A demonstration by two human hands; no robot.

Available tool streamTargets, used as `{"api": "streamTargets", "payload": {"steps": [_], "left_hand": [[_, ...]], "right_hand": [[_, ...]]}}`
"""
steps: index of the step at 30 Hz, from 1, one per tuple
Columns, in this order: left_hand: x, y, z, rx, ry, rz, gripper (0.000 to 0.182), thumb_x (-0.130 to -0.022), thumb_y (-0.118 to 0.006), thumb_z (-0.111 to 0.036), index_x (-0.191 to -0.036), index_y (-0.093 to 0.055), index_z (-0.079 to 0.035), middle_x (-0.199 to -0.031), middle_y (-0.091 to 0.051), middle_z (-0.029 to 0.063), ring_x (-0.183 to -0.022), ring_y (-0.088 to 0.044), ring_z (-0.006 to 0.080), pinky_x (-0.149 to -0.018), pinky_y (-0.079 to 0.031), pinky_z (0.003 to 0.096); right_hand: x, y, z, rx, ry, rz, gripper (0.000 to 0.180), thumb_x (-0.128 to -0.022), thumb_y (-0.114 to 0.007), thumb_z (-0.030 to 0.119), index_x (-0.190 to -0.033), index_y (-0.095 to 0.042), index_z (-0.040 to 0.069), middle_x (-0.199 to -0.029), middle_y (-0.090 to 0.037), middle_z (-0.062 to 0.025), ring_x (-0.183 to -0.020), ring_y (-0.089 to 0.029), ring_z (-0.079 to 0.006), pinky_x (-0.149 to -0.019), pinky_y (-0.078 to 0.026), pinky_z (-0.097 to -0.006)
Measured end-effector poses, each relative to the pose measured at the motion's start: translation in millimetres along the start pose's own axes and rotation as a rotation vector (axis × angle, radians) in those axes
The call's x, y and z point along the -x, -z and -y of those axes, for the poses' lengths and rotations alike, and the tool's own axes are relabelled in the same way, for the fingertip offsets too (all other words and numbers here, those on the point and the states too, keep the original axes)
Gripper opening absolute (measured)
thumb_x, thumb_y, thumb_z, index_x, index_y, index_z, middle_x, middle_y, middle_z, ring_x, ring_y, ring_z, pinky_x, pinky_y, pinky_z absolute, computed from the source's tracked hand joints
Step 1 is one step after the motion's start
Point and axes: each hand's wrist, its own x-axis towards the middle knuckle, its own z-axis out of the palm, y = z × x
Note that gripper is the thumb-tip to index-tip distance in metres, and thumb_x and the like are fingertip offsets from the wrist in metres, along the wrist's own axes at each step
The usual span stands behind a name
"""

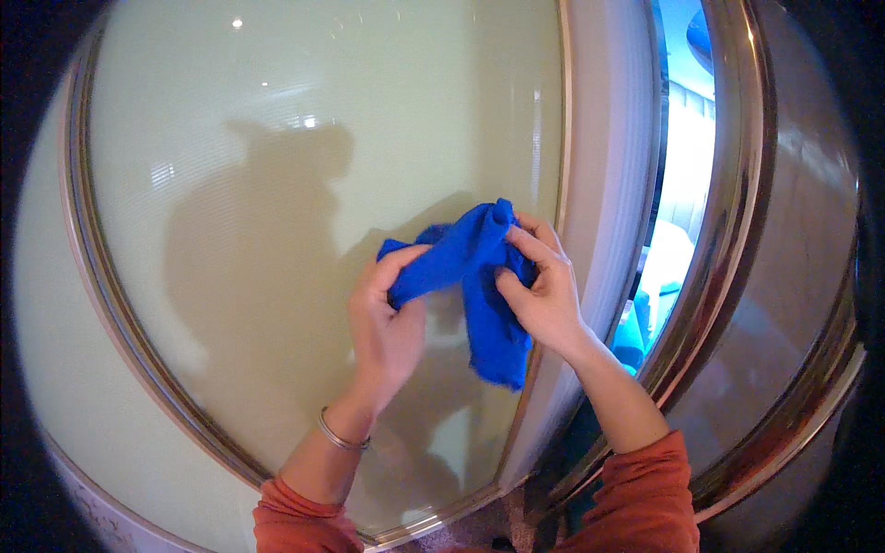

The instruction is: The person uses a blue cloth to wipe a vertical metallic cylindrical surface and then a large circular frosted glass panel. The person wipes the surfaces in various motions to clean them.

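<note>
A bright blue cloth [442, 259] is stretched and bunched between my two hands. My left hand [387, 318] grips its left end, thumb on top, with a metal bangle [339, 435] around that wrist. At the upper right, my right hand [546, 283] pinches the cloth between thumb and fingers. One flap of it hangs down below the right hand. Behind the cloth stands a glossy pale panel [415, 124] set in a narrow metallic frame; whether the cloth touches it I cannot tell.
To the right of the panel runs a pale upright trim [608, 138]. Beyond it is a narrow bright gap [684, 138] into another space, then a shiny brown panel [795, 228] with metallic edging. Patterned flooring [477, 529] shows at the bottom. My shadow falls on the pale panel.
</note>
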Motion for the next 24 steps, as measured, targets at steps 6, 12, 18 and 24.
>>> {"api": "streamTargets", "payload": {"steps": [6, 12, 18, 24], "left_hand": [[-62.0, -25.9, 42.4, -0.736, -0.605, -0.132, 0.036, -0.067, -0.059, 0.007, -0.098, -0.071, -0.006, -0.104, -0.061, 0.0166, -0.096, -0.059, 0.0346, -0.083, -0.048, 0.0424], [-93.2, -37.1, 68.0, -0.907, -0.975, 0.189, 0.053, -0.068, -0.063, -0.003, -0.121, -0.061, -0.002, -0.136, -0.051, 0.0213, -0.127, -0.048, 0.0375, -0.104, -0.041, 0.0456], [-65.0, -32.8, 85.9, -1.027, -0.974, 0.437, 0.053, -0.080, -0.057, -0.007, -0.131, -0.053, 0.003, -0.141, -0.049, 0.0203, -0.134, -0.044, 0.0350, -0.109, -0.038, 0.0460], [0.5, -25.7, 101.5, -1.122, -1.023, 0.651, 0.050, -0.082, -0.059, -0.012, -0.127, -0.054, 0.007, -0.131, -0.055, 0.0214, -0.113, -0.055, 0.0359, -0.098, -0.047, 0.0451]], "right_hand": [[-34.8, -38.6, -73.3, 0.661, 0.442, -0.190, 0.042, -0.071, -0.062, 0.002, -0.112, -0.058, -0.008, -0.135, -0.046, -0.0259, -0.124, -0.045, -0.0439, -0.105, -0.038, -0.0494], [-52.5, -78.4, -109.6, 0.541, 0.378, -0.030, 0.053, -0.079, -0.061, 0.019, -0.116, -0.049, -0.017, -0.141, -0.036, -0.0375, -0.135, -0.034, -0.0475, -0.111, -0.030, -0.0531], [-2.8, -74.0, -132.3, 0.687, 0.403, -0.044, 0.049, -0.082, -0.061, 0.022, -0.122, -0.056, -0.006, -0.143, -0.040, -0.0281, -0.134, -0.038, -0.0406, -0.110, -0.032, -0.0512], [81.0, -52.6, -172.8, 0.629, 0.422, -0.063, 0.030, -0.080, -0.069, 0.023, -0.108, -0.069, 0.013, -0.123, -0.056, -0.0101, -0.106, -0.057, -0.0339, -0.089, -0.046, -0.0478]]}}
